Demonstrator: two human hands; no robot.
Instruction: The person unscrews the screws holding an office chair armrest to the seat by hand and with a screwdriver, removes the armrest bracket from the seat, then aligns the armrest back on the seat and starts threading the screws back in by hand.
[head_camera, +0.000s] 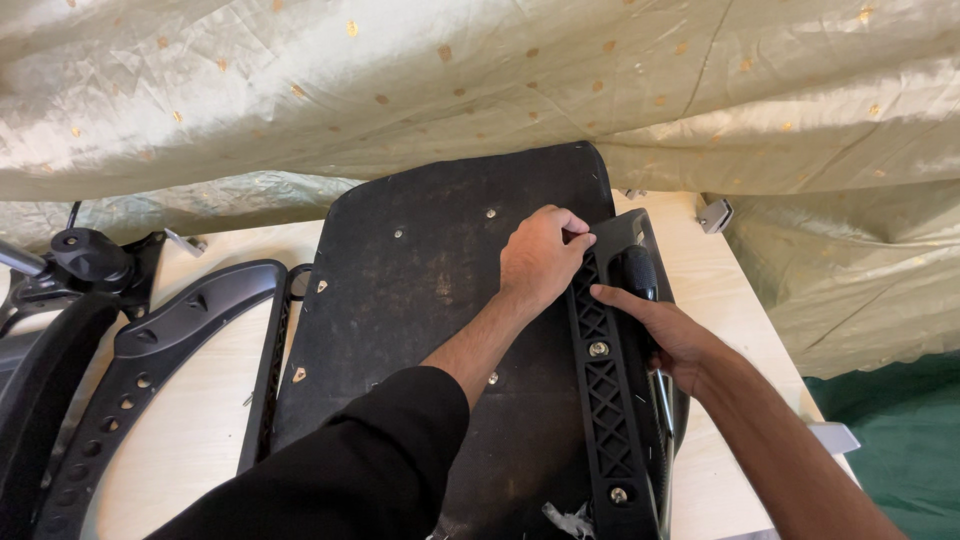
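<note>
- Lying upside down at the centre of the frame, a black flat upholstered chair seat base (420, 300) is taking up most of a pale wooden table (215, 400); small metal screws are dotting its underside.
- Running along the seat base's right edge, a black ribbed plastic armrest bracket (610, 390) is sitting on it, two silver bolts showing in its lattice.
- Left hand (540, 258), in a black sleeve, is resting on the seat base with its fingers curled over and pressed against the bracket's upper end, right of centre.
- Right hand (665, 335) is wrapping around the bracket's outer side from the right, thumb lying across the ribs, fingers closed around a black rounded part; how tightly it is gripping, cannot tell.
- Second black curved plastic armrest with a row of holes (150, 370) is lying apart at the lower left of the frame, beside a black swivel mechanism with a round knob (85, 258).
- Pale green cloth with gold dots (480, 80) is draping across the whole upper part of the frame and down the right side.
</note>
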